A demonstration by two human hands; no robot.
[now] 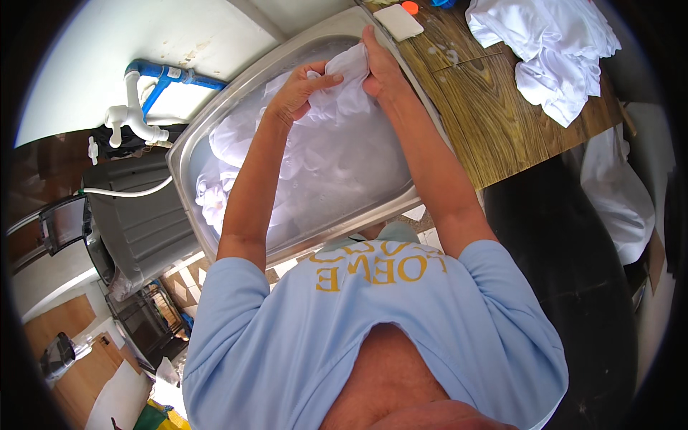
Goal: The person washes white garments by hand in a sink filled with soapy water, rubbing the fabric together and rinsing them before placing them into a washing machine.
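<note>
A wet white cloth is raised over the far end of a metal sink. Its lower part trails into cloudy water. My left hand pinches the fabric, thumb pointing right. On the other side, my right hand grips the cloth's right edge, fingers pointing away from me and partly hidden by the fabric. More white laundry lies bunched in the water along the sink's left side.
A wood-grain counter adjoins the sink's right side, bearing a pile of white garments, a white block and an orange cap. At left are a white tap on blue piping and a grey ribbed lid-like panel.
</note>
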